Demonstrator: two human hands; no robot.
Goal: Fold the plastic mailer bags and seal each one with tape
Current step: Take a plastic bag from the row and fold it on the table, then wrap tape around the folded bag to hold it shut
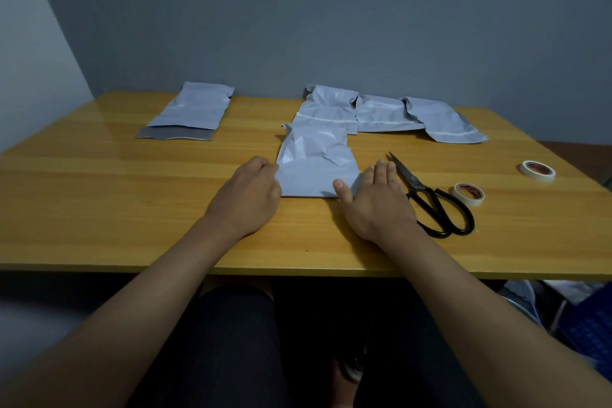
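A grey plastic mailer bag (316,164) lies flat and creased on the wooden table (132,202), in the middle near the front edge, its long axis running away from the person, its near end square to them. The left hand (246,192) sits at the bag's left edge with fingers curled against it; whether they pinch the plastic cannot be told. The right hand (374,199) lies flat, fingers straight and together, thumb resting on the bag's near right corner.

Touching the bag's far end is a second mailer (328,109), and to its right two more (384,113) (443,121) overlap in a row, each showing a white strip. A separate mailer (193,109) lies at the far left with its dark flap toward the person.

Black scissors (430,199) lie just right of the right hand, blades pointing away. A tape roll (468,194) sits beside the handles; another roll (537,170) lies farther right.
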